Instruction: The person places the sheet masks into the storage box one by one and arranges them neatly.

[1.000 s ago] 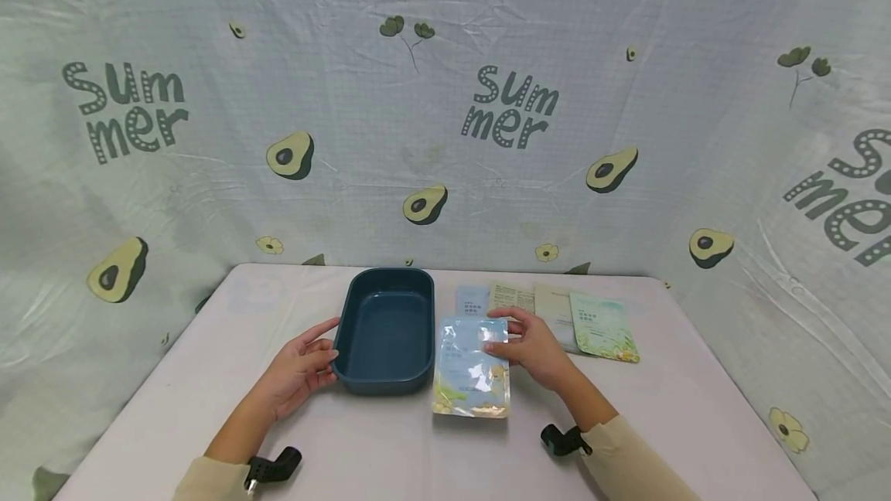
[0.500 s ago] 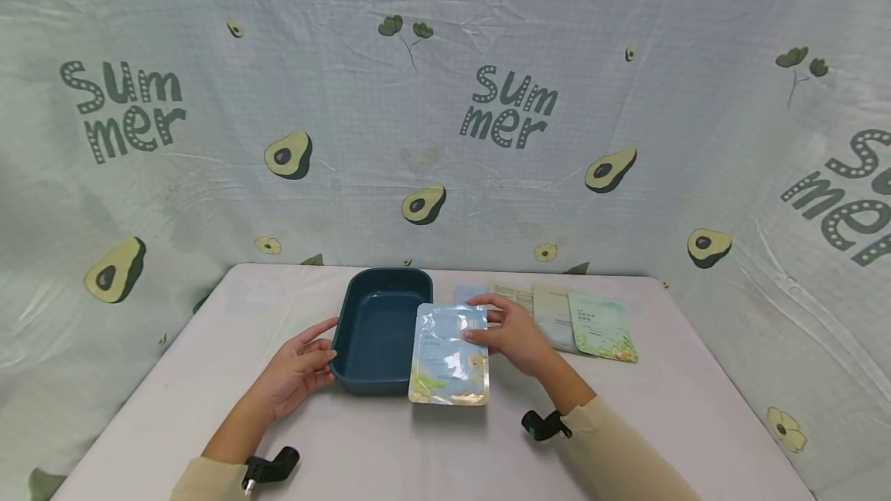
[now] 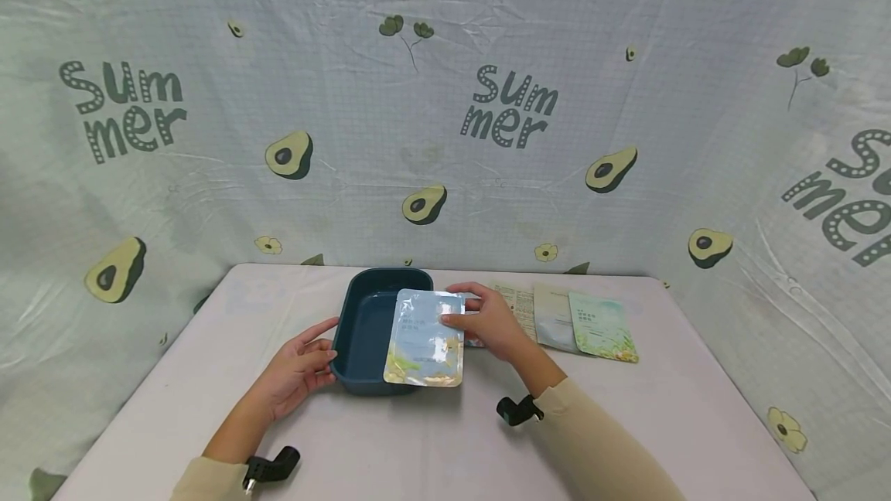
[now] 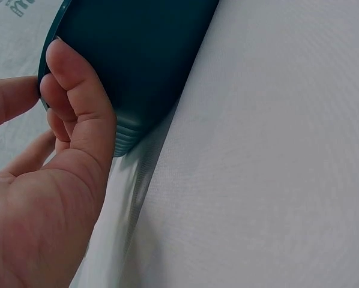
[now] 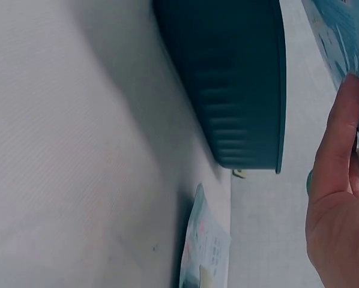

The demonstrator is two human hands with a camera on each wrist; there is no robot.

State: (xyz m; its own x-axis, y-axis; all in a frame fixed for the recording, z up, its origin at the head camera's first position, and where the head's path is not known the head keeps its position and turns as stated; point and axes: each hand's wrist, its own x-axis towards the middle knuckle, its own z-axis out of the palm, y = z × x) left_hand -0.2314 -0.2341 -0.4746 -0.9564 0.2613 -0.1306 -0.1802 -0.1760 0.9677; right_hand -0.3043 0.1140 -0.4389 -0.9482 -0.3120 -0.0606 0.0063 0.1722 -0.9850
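A dark blue-green rectangular bin stands on the table, its inside facing up. At its left wall, my left hand touches the rim with thumb and fingertips, the fingers loosely bent; the left wrist view shows the fingers against the bin. Between thumb and fingers, my right hand pinches the right edge of a shiny light blue flat sachet. This sachet is held tilted above the bin's right side and hides part of it. Only a part of the sachet shows in the right wrist view.
Right of the bin, several flat packets lie in an overlapping row: a cream printed one, a pale grey one and a green sachet. My right hand partly covers the row's left end. A printed curtain hangs behind the table.
My right hand has carried the light blue sachet leftward and slightly away from me, from beside the bin to above its right side. My left hand has stayed at the bin's wall.
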